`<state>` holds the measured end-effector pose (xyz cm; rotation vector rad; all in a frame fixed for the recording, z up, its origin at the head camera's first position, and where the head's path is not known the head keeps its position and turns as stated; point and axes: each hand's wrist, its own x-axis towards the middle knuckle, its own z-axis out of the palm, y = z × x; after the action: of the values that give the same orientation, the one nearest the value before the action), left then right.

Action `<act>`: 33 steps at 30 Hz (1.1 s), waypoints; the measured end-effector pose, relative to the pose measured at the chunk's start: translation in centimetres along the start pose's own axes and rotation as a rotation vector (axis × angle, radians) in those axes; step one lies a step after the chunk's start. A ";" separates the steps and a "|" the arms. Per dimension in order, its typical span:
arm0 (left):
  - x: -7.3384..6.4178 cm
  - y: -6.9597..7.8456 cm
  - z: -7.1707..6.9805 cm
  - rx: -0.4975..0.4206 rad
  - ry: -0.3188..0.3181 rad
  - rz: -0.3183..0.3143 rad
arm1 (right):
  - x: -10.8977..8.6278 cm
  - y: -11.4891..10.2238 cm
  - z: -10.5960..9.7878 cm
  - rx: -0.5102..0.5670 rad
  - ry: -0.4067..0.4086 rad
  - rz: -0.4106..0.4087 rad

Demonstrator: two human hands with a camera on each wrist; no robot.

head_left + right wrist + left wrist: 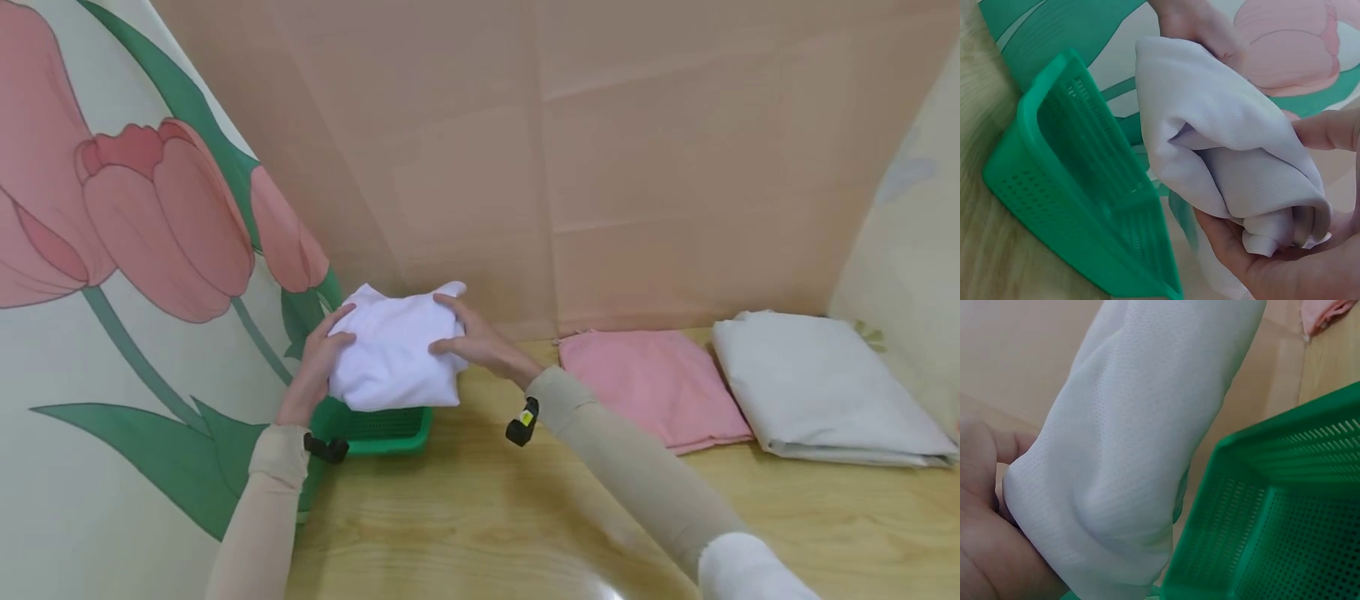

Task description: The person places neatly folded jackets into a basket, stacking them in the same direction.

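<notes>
A folded white cloth (397,354) of fine mesh-like fabric is held between both hands above a green plastic basket (423,433). My left hand (318,362) grips its left side, with thumb and fingers around the edge. On the opposite side my right hand (480,337) pinches the bundle, thumb on the near face and fingers farther back. In the right wrist view the cloth (1229,137) shows its folded layers and a rolled end near the right palm. The perforated inside of the basket (1260,506) shows in the left wrist view, and the cloth is apart from its rim.
A folded pink cloth (645,383) lies on the wooden floor (450,533) against the brown back panel (637,167). Right of it sits a larger folded grey-white cloth (825,387). A tulip-printed panel (165,217) rises close along the left side, beside the basket.
</notes>
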<state>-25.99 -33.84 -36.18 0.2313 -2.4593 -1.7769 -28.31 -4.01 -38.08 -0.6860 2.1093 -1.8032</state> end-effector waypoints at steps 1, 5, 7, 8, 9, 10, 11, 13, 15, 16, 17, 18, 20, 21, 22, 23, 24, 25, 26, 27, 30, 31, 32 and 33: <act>0.1 0.0 -0.2 0.004 0.006 -0.006 | 0.2 0.2 0.2 0.005 0.000 0.002; 0.5 -0.4 -0.9 0.004 0.025 -0.021 | 1.2 0.6 1.1 0.024 0.005 -0.003; 0.8 -0.6 -1.3 0.002 0.030 -0.026 | 1.7 0.7 1.6 0.030 0.015 -0.004; 1.0 -0.7 -1.6 0.002 0.032 -0.028 | 1.9 0.8 1.9 0.033 0.018 -0.002; 1.1 -0.9 -1.8 0.003 0.033 -0.033 | 2.1 0.8 2.2 0.036 0.022 0.001; 1.2 -1.0 -2.1 0.003 0.032 -0.036 | 2.3 0.9 2.5 0.037 0.024 0.005; 1.3 -1.1 -2.3 0.005 0.032 -0.037 | 2.5 0.9 2.8 0.041 0.024 0.009; 1.5 -1.4 -2.8 0.015 0.027 -0.041 | 2.9 1.1 3.3 0.039 0.027 0.016; 1.6 -1.7 -3.3 0.027 0.006 -0.045 | 3.2 1.3 3.8 0.042 0.024 0.026; 1.7 -1.8 -3.4 0.035 -0.001 -0.046 | 3.4 1.4 4.0 0.042 0.024 0.030; 1.7 -2.0 -3.6 0.046 -0.007 -0.051 | 3.5 1.5 4.2 0.044 0.022 0.033; 1.8 -2.2 -3.8 0.056 -0.013 -0.061 | 3.6 1.6 4.3 0.044 0.021 0.036; 2.0 -2.5 -4.0 0.070 -0.028 -0.080 | 3.9 1.9 4.6 0.048 0.019 0.038; 2.2 -2.7 -4.1 0.078 -0.029 -0.085 | 4.0 2.0 4.8 0.048 0.021 0.039; 2.3 -2.8 -4.2 0.081 -0.030 -0.090 | 4.2 2.2 4.9 0.050 0.021 0.041; 2.4 -3.0 -4.3 0.083 -0.031 -0.090 | 4.3 2.4 5.0 0.054 0.022 0.043; 2.6 -3.2 -4.4 0.083 -0.032 -0.088 | 4.5 2.6 5.2 0.050 0.024 0.044; 2.7 -3.3 -4.4 0.087 -0.029 -0.083 | 4.7 2.7 5.3 0.052 0.027 0.047; 2.9 -3.5 -4.5 0.094 -0.024 -0.073 | 4.8 2.9 5.5 0.054 0.029 0.051; 3.1 -3.7 -4.6 0.102 -0.018 -0.064 | 5.0 3.0 5.6 0.054 0.032 0.056; 3.4 -4.5 -4.7 0.129 0.006 -0.054 | 5.4 3.4 6.3 0.051 0.044 0.066; 3.5 -4.8 -4.7 0.136 0.014 -0.050 | 5.5 3.4 6.5 0.055 0.049 0.070; 3.5 -5.2 -4.8 0.143 0.021 -0.053 | 5.7 3.6 6.8 0.050 0.054 0.073; 3.5 -5.6 -4.8 0.142 0.024 -0.058 | 5.8 3.8 7.0 0.047 0.055 0.081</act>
<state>-28.27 -40.69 -39.97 0.3363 -2.5903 -1.6109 -30.30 -12.57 -42.53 -0.5378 2.0900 -1.8414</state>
